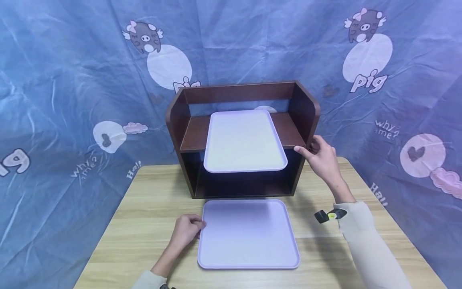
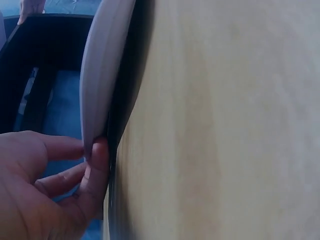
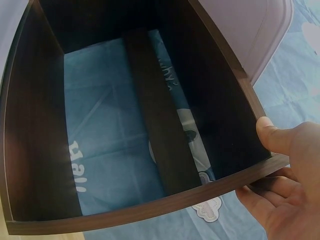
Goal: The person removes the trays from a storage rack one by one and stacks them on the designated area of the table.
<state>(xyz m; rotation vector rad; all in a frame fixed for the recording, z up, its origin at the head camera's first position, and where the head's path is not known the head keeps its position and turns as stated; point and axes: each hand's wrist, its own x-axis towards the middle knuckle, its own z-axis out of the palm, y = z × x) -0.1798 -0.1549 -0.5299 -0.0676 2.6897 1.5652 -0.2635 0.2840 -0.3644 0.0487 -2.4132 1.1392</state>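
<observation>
A dark brown two-level wooden shelf (image 1: 240, 92) stands at the back of the table. On its upper board lies a pale lilac tray (image 1: 245, 140), its front end jutting past the board's edge. A second lilac tray (image 1: 249, 235) lies on the table in front of the shelf. My left hand (image 1: 186, 230) pinches this lower tray's left rim between thumb and fingers, as the left wrist view shows close up. At the shelf's right side, my right hand (image 1: 321, 156) grips the side panel, thumb (image 3: 270, 132) on the front edge and fingers behind it.
The light wood table (image 1: 144, 216) extends to both sides of the lower tray. A blue printed cloth (image 1: 86, 80) hangs behind and beside the table, close to the shelf's back. A dark strap (image 1: 330, 216) sticks out from the right sleeve.
</observation>
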